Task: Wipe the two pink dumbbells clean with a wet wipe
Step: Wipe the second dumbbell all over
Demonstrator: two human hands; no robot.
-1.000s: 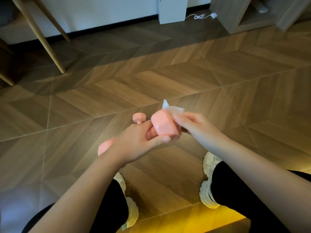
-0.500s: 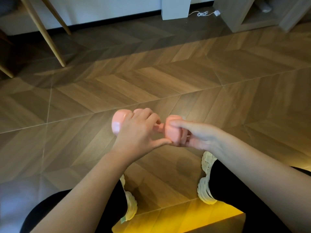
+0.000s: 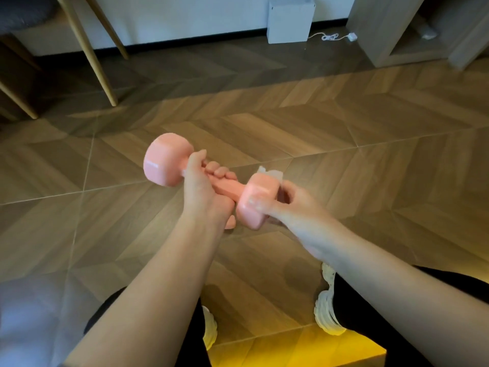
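Observation:
I hold a pink dumbbell [image 3: 166, 160] above the floor, lying crosswise. My left hand [image 3: 201, 186] grips its handle from below. My right hand [image 3: 291, 207] cups the dumbbell's right head, thumb on the near face, and holds a white wet wipe [image 3: 270, 172] against the far side; only the wipe's top edge shows. A small pink piece [image 3: 229, 223] peeks out under my left wrist, probably the second dumbbell on the floor, mostly hidden.
Herringbone wood floor [image 3: 317, 123] lies all around. Wooden chair legs [image 3: 90, 54] stand at the back left. A white box [image 3: 289, 19], a white cable [image 3: 330, 37] and a grey cabinet [image 3: 391, 35] line the far wall. My white shoes [image 3: 328, 311] are below.
The dumbbell has turned and lifted so its left head points up and left. My left hand shifted along the handle, and the wipe shows again behind the right head.

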